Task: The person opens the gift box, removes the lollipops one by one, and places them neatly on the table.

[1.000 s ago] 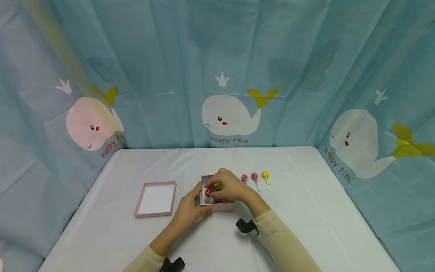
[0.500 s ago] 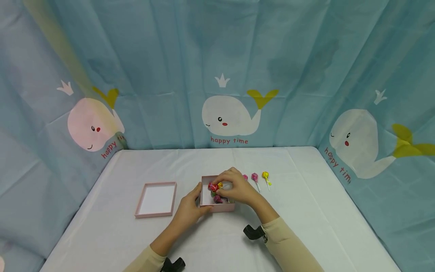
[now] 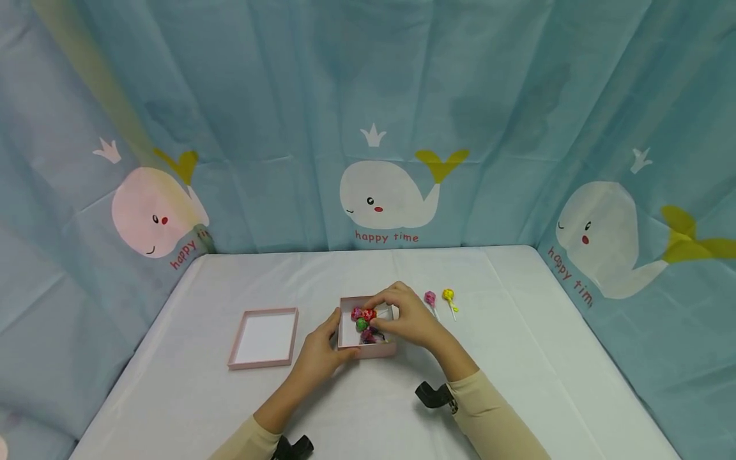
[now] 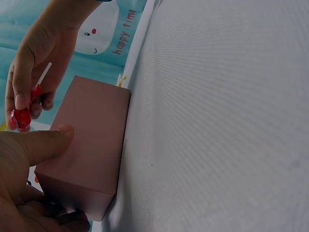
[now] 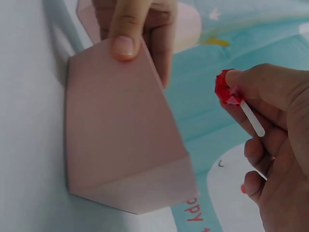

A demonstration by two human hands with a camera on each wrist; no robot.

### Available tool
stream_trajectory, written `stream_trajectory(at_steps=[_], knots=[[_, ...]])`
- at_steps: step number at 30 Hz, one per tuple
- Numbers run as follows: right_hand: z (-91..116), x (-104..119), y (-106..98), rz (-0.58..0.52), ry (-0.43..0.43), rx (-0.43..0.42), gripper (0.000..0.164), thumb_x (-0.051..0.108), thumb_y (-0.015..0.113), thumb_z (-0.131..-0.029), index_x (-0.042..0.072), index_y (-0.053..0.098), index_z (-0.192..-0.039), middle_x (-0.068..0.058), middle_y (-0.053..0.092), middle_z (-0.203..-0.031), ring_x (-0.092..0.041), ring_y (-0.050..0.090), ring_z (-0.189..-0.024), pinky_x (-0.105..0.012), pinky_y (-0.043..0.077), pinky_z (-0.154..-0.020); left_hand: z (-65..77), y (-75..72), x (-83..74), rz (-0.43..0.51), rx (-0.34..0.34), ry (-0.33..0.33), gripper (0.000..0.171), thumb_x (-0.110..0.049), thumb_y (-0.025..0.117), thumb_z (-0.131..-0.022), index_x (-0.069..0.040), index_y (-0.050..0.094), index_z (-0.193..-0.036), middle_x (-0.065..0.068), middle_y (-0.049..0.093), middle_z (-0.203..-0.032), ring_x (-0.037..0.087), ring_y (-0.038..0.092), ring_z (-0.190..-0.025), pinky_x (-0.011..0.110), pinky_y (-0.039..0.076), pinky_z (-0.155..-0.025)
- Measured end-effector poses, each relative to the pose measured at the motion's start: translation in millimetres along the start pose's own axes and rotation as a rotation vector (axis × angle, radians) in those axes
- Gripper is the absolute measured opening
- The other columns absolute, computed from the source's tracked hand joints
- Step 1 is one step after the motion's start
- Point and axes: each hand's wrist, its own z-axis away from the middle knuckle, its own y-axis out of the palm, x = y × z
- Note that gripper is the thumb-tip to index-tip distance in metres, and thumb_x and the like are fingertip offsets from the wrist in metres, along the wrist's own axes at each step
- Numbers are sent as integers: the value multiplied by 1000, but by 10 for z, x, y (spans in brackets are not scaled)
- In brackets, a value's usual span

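My left hand (image 3: 315, 351) grips a pink cardboard box (image 3: 376, 351), its thumb pressed on the near wall and its fingers along the left side. Between thumb and fingertips, my right hand (image 3: 405, 316) pinches a lollipop (image 5: 227, 89) by its red-wrapped head, the white stick pointing back toward the palm. Both wrist views show this lollipop above the box's rim. Inside the box are a green lollipop (image 3: 361, 324), a pink one (image 3: 356, 314) and a dark purple one (image 3: 368, 335). My right hand covers part of the box's right side.
Left of the box lies a shallow pink lid (image 3: 264, 338) with a white inside. Behind my right hand, a pink lollipop (image 3: 430, 298) and a yellow lollipop (image 3: 448, 294) lie on the white tablecloth (image 3: 546, 364). A whale-print curtain (image 3: 391, 115) hangs around the table.
My right hand has shifted back and to the right over the box, uncovering the lollipops inside. It now hides the leftmost loose pink lollipop. My left hand stays put on the box.
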Motion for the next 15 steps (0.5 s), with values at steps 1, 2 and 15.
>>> stream_trajectory(at_steps=[1,2,15], knots=[[1,1,-26,5,-6,-8,26,23,83,-87,27,77,-112,17,68,-109,-9,53,-104,-49,53,-87,0,1,0,-1,0,-2,100,-21,91,-79,2,34,-157,18,36,-162,39,42,-144,49,44,-113],[4,5,-58,5,-10,-17,26,22,83,-87,27,77,-112,17,69,-109,-9,53,-104,-49,53,-87,0,2,-2,0,-2,-2,100,-21,91,-79,2,34,-157,18,36,-162,39,42,-144,49,44,-112],[125,-244,-632,-23,96,-226,26,22,83,-88,25,78,-114,8,71,-117,-15,51,-109,-43,46,-93,13,8,2,19,0,-15,98,-18,90,-80,2,34,-157,18,35,-163,39,41,-146,49,42,-114]])
